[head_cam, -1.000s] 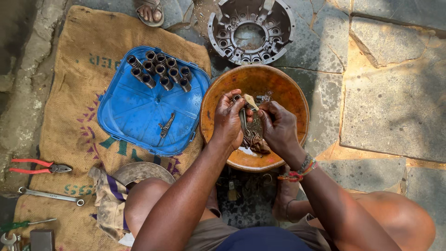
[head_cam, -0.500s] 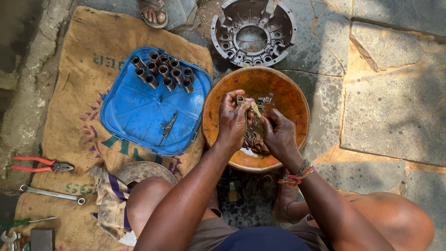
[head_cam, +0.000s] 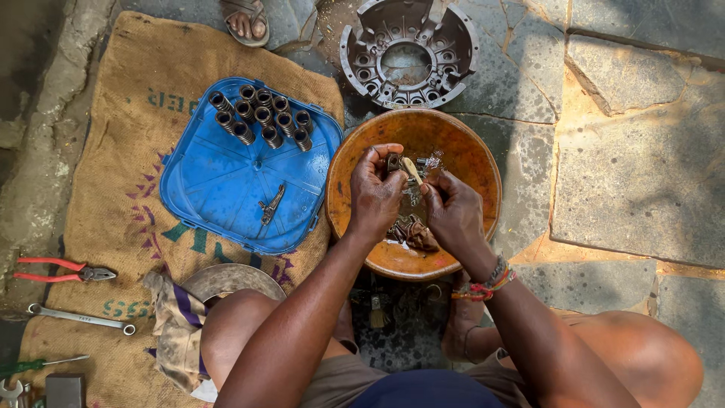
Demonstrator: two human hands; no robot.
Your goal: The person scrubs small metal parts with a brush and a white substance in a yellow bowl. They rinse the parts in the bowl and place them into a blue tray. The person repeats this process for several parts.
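Dark, greasy metal is being pinched in the left hand (head_cam: 375,189): a small metal part (head_cam: 393,162), held above the orange bowl (head_cam: 461,155). A pale brush (head_cam: 412,171) is being gripped by the closed fingers of the right hand (head_cam: 453,215) and pressed against the part. More grimy pieces (head_cam: 411,230) are lying in the bowl beneath, beside the blue tray (head_cam: 219,189) of springs (head_cam: 260,117).

This is an outdoor repair workshop on the ground, likely for engine parts. The person sits on a stone pavement (head_cam: 642,174). A burlap sack (head_cam: 113,174) carries pliers (head_cam: 64,270), a wrench (head_cam: 79,318) and a blue tray (head_cam: 226,189) of metal springs (head_cam: 260,117). A round metal housing (head_cam: 408,51) lies near an orange bowl (head_cam: 461,151).
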